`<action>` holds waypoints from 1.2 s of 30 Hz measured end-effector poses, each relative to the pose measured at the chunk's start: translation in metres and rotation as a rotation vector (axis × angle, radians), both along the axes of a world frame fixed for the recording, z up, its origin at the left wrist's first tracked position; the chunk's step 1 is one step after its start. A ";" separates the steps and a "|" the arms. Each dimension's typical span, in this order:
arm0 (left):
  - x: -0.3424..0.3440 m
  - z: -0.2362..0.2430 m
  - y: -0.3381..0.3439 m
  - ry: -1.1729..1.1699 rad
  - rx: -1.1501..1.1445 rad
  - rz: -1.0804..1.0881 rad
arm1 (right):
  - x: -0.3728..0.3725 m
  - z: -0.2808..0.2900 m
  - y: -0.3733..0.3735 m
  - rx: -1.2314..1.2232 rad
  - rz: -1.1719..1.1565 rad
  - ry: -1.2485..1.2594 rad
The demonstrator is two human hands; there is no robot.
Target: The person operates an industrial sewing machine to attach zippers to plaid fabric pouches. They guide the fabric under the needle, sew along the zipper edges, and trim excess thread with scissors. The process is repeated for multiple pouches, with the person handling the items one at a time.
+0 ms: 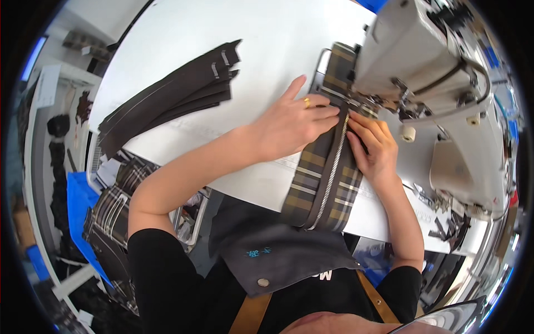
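A plaid fabric strip (305, 189) in olive, grey and white runs lengthwise under the sewing machine's presser foot and needle area (359, 103), with a dark zipper (331, 178) with metal teeth along it. My left hand (300, 119), a gold ring on one finger, rests fingertips on the zipper tape just before the foot, thumb stretched out and raised. My right hand (371, 147) has its fingers bent and pressed together on the zipper's right edge, just below the foot. The strip's lower end hangs over the table's front edge.
The white sewing table (194, 22) holds a stack of dark strips (172, 89) at left and scraps (445, 228) at right. The machine body (456, 161) fills the right. Plaid pieces (111, 211), a blue bag (78, 206) and a bin (192, 222) sit below left.
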State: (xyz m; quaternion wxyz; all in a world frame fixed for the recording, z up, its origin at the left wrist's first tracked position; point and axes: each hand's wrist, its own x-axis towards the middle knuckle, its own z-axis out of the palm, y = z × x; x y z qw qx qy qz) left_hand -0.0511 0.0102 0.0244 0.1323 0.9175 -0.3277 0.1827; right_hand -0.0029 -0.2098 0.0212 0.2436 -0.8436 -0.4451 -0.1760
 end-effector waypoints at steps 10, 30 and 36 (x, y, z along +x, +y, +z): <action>-0.064 -0.013 0.152 -0.059 -0.122 0.744 | -0.001 -0.004 0.000 0.008 -0.003 -0.021; -0.038 0.088 0.161 0.226 -0.337 0.780 | -0.001 -0.001 -0.004 0.021 0.003 -0.046; -0.092 0.095 0.061 0.784 -0.676 0.326 | 0.003 -0.011 -0.004 0.031 0.006 -0.059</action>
